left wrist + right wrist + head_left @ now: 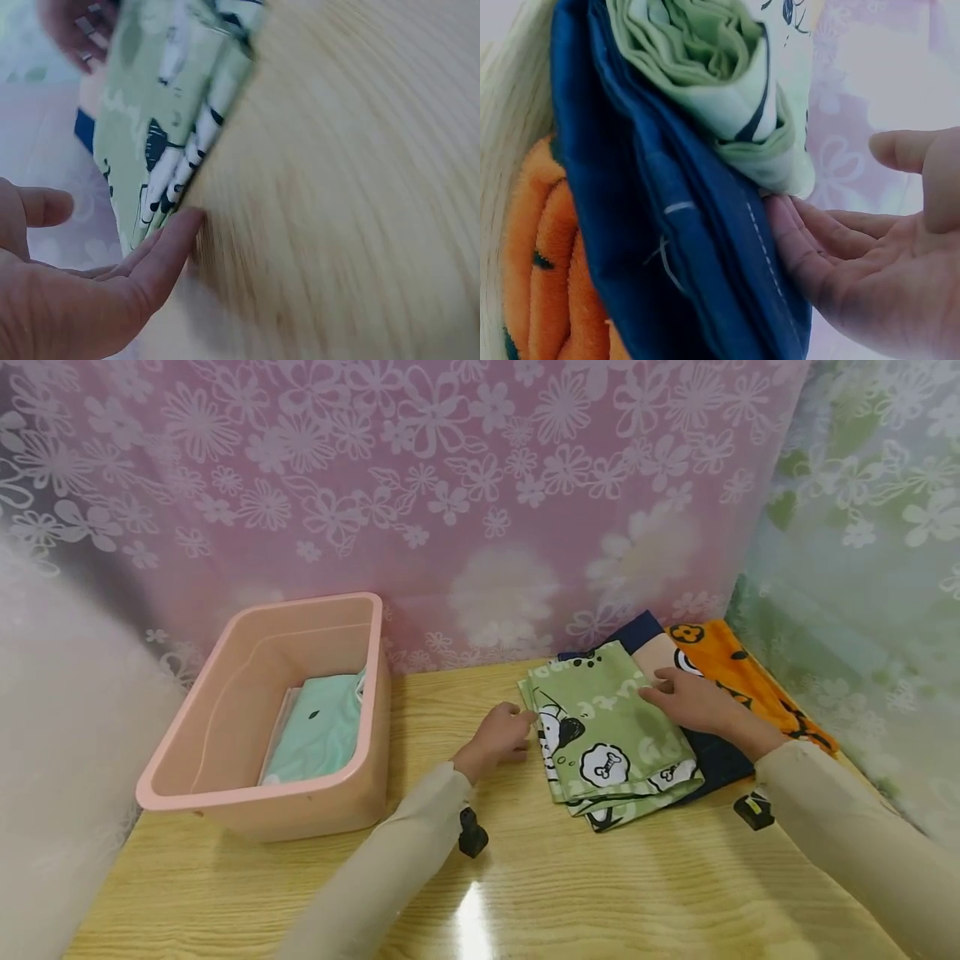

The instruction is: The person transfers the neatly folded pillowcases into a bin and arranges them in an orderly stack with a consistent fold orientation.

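Note:
A folded light-green cloth (600, 718) with cartoon-dog and bone prints lies partly on top of a folded navy cloth (716, 760). At its left edge is my left hand (497, 739); in the left wrist view the fingertips (184, 221) touch the table beside the cloth's layered edge, thumb apart. My right hand (693, 700) is over the cloth's right side. The right wrist view shows its extended fingers (799, 240) at the green cloth's underside, against the navy cloth, with the thumb raised away. Neither hand pinches the cloth.
An orange patterned towel (750, 693) lies folded to the right, next to the navy cloth. On the left stands a pink plastic bin (381, 710) holding a folded mint-green cloth (318, 727). Floral curtains (480, 527) hang behind and beside the wooden table (555, 893).

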`<state>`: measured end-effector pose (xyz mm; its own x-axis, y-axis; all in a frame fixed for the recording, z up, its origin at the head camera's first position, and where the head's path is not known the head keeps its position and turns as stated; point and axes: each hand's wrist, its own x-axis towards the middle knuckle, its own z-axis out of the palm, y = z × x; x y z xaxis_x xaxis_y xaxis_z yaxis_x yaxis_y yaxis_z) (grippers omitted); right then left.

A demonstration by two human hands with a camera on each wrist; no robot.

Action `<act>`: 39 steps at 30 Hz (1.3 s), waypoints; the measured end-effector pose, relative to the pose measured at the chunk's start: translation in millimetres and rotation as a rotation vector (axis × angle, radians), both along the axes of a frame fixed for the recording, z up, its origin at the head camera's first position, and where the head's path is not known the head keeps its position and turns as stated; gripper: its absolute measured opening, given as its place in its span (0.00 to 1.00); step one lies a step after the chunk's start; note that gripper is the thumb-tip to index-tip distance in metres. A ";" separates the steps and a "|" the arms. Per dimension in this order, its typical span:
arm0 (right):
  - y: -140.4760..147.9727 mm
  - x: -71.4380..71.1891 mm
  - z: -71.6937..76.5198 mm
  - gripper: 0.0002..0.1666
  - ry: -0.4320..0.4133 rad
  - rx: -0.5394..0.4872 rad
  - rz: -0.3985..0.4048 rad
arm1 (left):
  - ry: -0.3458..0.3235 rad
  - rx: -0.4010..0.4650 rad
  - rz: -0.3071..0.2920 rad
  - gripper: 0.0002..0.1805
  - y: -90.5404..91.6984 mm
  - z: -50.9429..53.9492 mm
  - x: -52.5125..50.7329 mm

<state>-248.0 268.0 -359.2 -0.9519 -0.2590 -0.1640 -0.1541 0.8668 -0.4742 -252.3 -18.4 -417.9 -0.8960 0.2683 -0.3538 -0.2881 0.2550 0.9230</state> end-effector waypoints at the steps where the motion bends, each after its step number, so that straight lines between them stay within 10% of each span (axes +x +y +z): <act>1: 0.1 -1.8 0.1 0.44 0.006 0.002 -0.004 | -0.046 0.055 0.026 0.28 -0.4 -0.1 -2.3; 18: 12.0 -22.4 -14.3 0.33 -0.109 -0.097 -0.062 | -0.291 0.355 0.154 0.24 5.8 -11.0 -18.7; 32: 20.0 -21.4 -23.9 0.26 -0.175 -0.207 -0.063 | -0.233 0.254 0.046 0.17 16.5 -22.1 -22.9; 39: 20.7 -26.8 -26.3 0.28 -0.237 -0.225 -0.083 | -0.200 0.211 0.084 0.04 19.8 -27.4 -18.7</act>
